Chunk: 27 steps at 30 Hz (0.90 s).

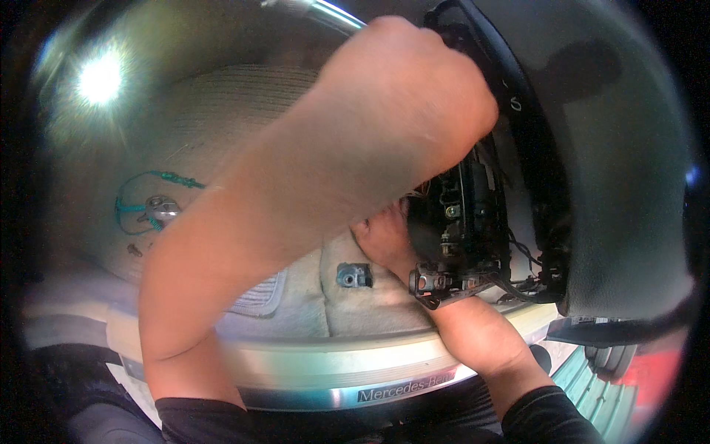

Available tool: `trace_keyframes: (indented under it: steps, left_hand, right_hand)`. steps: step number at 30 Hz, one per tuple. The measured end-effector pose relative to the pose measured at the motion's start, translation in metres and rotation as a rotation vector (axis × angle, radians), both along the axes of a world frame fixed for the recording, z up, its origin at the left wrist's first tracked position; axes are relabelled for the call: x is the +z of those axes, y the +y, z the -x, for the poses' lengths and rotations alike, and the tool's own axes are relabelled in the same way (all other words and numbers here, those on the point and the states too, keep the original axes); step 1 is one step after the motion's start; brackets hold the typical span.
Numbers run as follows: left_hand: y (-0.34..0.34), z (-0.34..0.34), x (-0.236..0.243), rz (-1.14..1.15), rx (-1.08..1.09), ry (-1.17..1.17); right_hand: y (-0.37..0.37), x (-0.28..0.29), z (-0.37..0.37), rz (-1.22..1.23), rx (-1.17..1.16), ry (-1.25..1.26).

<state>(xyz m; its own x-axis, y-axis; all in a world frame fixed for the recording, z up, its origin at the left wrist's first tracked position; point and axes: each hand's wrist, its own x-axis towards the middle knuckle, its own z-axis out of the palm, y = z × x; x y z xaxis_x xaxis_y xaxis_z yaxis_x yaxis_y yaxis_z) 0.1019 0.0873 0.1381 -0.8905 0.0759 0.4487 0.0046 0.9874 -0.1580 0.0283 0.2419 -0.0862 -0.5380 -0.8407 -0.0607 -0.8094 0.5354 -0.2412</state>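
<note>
At upper centre of the frame, the left hand (414,96) is closing into a fist around the edge of a black trim panel (532,140), with the forearm crossing the picture from lower left. The grip appears to be steadying the panel so that the cavity behind it is staying exposed. Just below, at centre, the right hand (388,237) is reaching into that cavity; its fingers are hidden behind the left forearm and the mechanism, so whether it is gripping or spread cannot be told. It is touching or lying just beside a black mechanism (466,222) with metal fittings, which is sitting in the opening at centre right, and dark wires (525,255) are hanging from its lower end. Below the hands, a metal bracket (353,275) is lying on the beige carpet (244,111). At left, a teal cord (148,185) with small metal parts is resting on the carpet, well apart. Along the lower edge, a metal sill plate (333,370) is running across the frame.
</note>
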Motion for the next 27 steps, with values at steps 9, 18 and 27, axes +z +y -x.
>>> trace_keyframes:
  steps: [9, 18, 27]
  left_hand:
    - [-0.048, -0.007, 0.01, -0.155, -0.023, 0.082]
    - [-0.243, -0.041, -0.067, -0.698, 0.394, -0.265]
    - [-0.281, -0.043, -0.148, -0.361, 0.743, -0.674]
  right_hand:
    - [0.001, 0.005, 0.0, 0.164, -0.04, 0.028]
    - [0.001, 0.006, 0.003, 0.26, -0.007, 0.017]
    - [0.0, 0.021, -0.004, 0.45, 0.13, -0.1]
